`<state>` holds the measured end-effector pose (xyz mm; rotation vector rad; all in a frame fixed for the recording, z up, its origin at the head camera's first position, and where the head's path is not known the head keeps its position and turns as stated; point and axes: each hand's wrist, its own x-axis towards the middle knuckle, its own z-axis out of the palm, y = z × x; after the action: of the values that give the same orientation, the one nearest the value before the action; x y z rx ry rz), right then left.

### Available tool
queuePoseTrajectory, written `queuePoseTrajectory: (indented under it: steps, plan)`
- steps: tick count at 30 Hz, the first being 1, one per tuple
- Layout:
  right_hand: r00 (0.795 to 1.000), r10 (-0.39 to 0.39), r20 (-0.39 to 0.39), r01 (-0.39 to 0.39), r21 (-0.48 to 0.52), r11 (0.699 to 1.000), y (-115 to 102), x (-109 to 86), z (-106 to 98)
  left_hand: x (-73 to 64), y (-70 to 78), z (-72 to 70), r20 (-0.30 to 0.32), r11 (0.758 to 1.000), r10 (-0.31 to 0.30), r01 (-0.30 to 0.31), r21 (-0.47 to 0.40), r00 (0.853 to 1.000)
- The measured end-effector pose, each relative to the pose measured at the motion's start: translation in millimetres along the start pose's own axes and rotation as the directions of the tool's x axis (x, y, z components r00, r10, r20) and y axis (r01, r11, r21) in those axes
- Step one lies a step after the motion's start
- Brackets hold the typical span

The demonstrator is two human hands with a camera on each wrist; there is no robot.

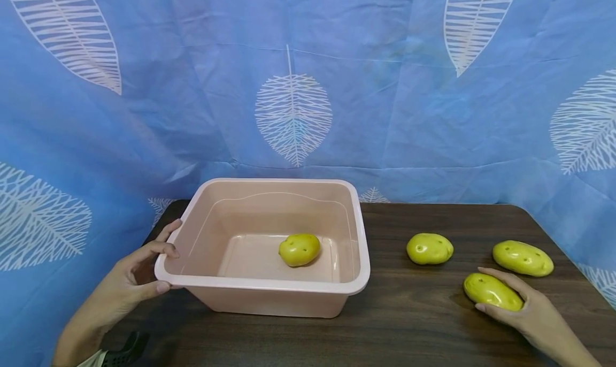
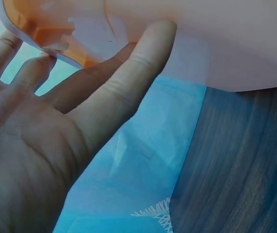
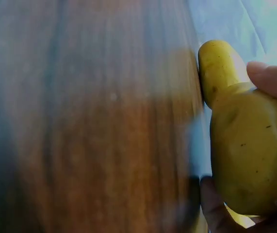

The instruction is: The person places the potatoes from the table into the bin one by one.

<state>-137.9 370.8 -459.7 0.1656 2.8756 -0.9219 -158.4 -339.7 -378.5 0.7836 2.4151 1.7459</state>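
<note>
A pale pink plastic basin (image 1: 262, 288) stands left of centre on the table, with one yellow potato (image 1: 299, 250) lying inside. My left hand (image 1: 126, 281) holds the basin's left front corner, fingertips over the rim and thumb lower down. In the left wrist view the hand (image 2: 56, 116) reaches up to the basin's underside and rim (image 2: 187, 53). At the right, my right hand (image 1: 534, 311) grips a yellow potato (image 1: 491, 291) between thumb and fingers. The right wrist view shows this potato (image 3: 250, 150) large, partly covered by the fingers.
Two more potatoes lie on the dark wooden table (image 1: 404, 324): a rounder potato (image 1: 430, 248) right of the basin and a longer potato (image 1: 523, 258) just beyond my right hand. A blue cloth (image 1: 361, 105) with white leaf prints hangs behind the table.
</note>
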Motion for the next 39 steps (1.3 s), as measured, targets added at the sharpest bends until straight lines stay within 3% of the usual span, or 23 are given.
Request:
queuePoseTrajectory:
  steps: [15, 25, 33, 39]
  plan:
    - [0.994, -0.077, -0.082, 0.083, 0.062, 0.995, -21, -11.4, -4, 0.7, -0.1, -0.1, -0.010, 1.000, 0.009, -0.009, 0.001, 1.000]
    - [0.972, -0.193, -0.131, 0.204, 0.075, 0.976, -44, -17.2, -4, 1.1, 0.0, 0.1, -0.006, 1.000, -0.002, 0.001, -0.014, 1.000]
    - [0.965, -0.228, -0.131, 0.242, 0.097, 0.965, -62, -19.2, -5, 1.5, 0.6, 1.0, -0.021, 1.000, -0.013, 0.013, -0.010, 1.000]
    - [0.947, -0.286, -0.147, 0.299, 0.078, 0.951, -80, -20.3, -6, 0.9, -0.9, 0.8, -0.026, 1.000, -0.019, 0.019, -0.003, 0.999]
